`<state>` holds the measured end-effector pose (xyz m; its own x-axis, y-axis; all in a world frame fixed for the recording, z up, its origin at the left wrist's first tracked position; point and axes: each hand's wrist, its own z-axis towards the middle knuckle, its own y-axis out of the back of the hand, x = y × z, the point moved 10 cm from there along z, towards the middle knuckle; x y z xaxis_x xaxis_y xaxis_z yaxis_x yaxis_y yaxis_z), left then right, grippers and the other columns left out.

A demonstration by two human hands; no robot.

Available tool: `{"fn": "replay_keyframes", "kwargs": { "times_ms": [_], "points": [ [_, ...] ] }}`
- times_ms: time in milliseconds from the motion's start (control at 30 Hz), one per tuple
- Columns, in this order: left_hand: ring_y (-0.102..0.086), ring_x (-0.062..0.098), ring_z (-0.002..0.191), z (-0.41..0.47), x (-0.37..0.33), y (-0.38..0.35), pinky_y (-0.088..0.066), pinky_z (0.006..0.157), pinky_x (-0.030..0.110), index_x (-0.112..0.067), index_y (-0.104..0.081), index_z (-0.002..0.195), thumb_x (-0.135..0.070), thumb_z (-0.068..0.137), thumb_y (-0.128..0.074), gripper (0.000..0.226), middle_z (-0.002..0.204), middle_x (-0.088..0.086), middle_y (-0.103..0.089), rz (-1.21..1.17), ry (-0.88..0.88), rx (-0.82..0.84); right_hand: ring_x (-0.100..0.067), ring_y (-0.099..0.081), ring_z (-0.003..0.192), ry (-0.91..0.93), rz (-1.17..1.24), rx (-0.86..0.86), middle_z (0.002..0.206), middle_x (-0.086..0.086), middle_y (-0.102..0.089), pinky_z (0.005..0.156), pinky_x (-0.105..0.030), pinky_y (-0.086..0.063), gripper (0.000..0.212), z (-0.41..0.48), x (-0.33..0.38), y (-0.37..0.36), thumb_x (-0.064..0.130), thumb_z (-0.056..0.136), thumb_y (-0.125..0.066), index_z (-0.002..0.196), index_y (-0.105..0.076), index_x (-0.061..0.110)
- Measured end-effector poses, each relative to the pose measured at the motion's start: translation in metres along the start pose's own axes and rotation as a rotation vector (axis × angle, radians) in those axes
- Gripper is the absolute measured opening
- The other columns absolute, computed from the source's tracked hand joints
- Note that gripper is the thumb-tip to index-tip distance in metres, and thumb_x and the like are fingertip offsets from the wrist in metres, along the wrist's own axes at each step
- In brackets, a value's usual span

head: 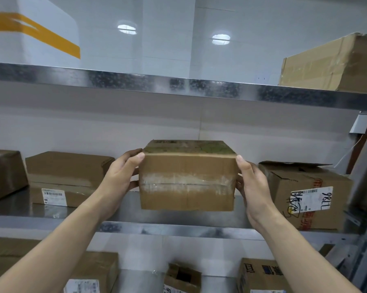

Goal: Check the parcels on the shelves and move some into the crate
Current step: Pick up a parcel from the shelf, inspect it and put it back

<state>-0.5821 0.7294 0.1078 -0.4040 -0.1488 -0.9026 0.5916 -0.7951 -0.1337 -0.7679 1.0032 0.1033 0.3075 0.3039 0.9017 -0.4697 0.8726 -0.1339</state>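
Observation:
A taped brown cardboard parcel (pixel 187 178) is at the middle of the metal shelf (pixel 178 228), gripped from both sides. My left hand (pixel 120 176) holds its left side, thumb along the upper front edge, fingers wrapped behind. My right hand (pixel 251 185) holds its right side the same way. Whether the parcel's bottom rests on the shelf or hangs just above it, I cannot tell. No crate is in view.
Two flat parcels (pixel 66 178) lie left of it, and a torn labelled box (pixel 307 197) stands to its right. A large box (pixel 334 64) sits on the upper shelf at right. Several more parcels (pixel 260 275) fill the lower shelf.

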Motion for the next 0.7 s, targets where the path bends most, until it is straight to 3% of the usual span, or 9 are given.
{"fn": "replay_keyframes", "kwargs": {
  "times_ms": [100, 233, 367, 500, 567, 700],
  "points": [
    [-0.074, 0.017, 0.098, 0.004, 0.001, -0.001, -0.056, 0.087, 0.04, -0.024, -0.079, 0.111, -0.036, 0.11, -0.048, 0.033, 0.111, 0.001, -0.079, 0.017, 0.014, -0.003, -0.021, -0.072, 0.115, -0.014, -0.005, -0.001, 0.119, -0.003, -0.078, 0.108, -0.044, -0.054, 0.065, 0.003, -0.001, 0.0, 0.069, 0.082, -0.07, 0.125, -0.073, 0.021],
    [-0.072, 0.03, 0.118, 0.007, 0.01, 0.006, -0.053, 0.107, 0.05, -0.014, -0.067, 0.136, -0.039, 0.095, -0.072, 0.048, 0.123, 0.01, -0.077, 0.013, 0.006, 0.005, -0.019, -0.075, 0.109, -0.04, -0.049, 0.028, 0.118, -0.003, -0.079, 0.1, -0.037, -0.058, 0.029, 0.004, -0.008, -0.002, 0.019, 0.1, -0.068, 0.129, -0.072, 0.021],
    [-0.074, 0.033, 0.111, 0.008, 0.011, 0.011, -0.062, 0.089, 0.04, -0.016, -0.07, 0.129, -0.005, 0.1, -0.068, 0.031, 0.117, 0.011, -0.078, 0.109, -0.053, -0.045, -0.012, -0.077, 0.094, -0.044, -0.092, 0.016, 0.104, -0.001, -0.082, 0.076, -0.021, -0.059, 0.035, 0.001, -0.014, -0.004, -0.002, 0.097, -0.065, 0.126, -0.07, 0.019],
    [-0.075, 0.024, 0.11, 0.005, 0.007, 0.01, -0.062, 0.077, 0.025, -0.013, -0.067, 0.125, -0.007, 0.082, -0.08, 0.046, 0.123, 0.006, -0.075, 0.099, -0.089, -0.037, -0.013, -0.074, 0.089, -0.038, -0.116, -0.022, 0.096, 0.0, -0.079, 0.068, -0.017, -0.057, 0.028, -0.002, -0.017, -0.001, -0.005, 0.094, -0.069, 0.117, -0.066, 0.011],
    [-0.075, 0.022, 0.11, 0.004, 0.004, 0.009, -0.062, 0.078, 0.025, -0.014, -0.066, 0.123, -0.015, 0.077, -0.077, 0.048, 0.123, 0.005, -0.075, 0.107, -0.112, -0.029, -0.018, -0.076, 0.092, -0.054, -0.099, -0.032, 0.101, -0.007, -0.079, 0.069, -0.019, -0.058, 0.024, -0.002, -0.019, -0.002, -0.002, 0.095, -0.071, 0.115, -0.062, 0.006],
    [-0.071, 0.023, 0.117, 0.003, 0.004, 0.007, -0.063, 0.082, 0.029, -0.015, -0.066, 0.124, -0.008, 0.085, -0.078, 0.041, 0.124, 0.003, -0.075, 0.132, -0.135, -0.008, -0.023, -0.076, 0.096, -0.081, -0.068, -0.046, 0.106, -0.013, -0.079, 0.078, -0.029, -0.061, 0.021, -0.001, -0.02, -0.004, 0.007, 0.098, -0.071, 0.114, -0.058, 0.002]
  ]
}}
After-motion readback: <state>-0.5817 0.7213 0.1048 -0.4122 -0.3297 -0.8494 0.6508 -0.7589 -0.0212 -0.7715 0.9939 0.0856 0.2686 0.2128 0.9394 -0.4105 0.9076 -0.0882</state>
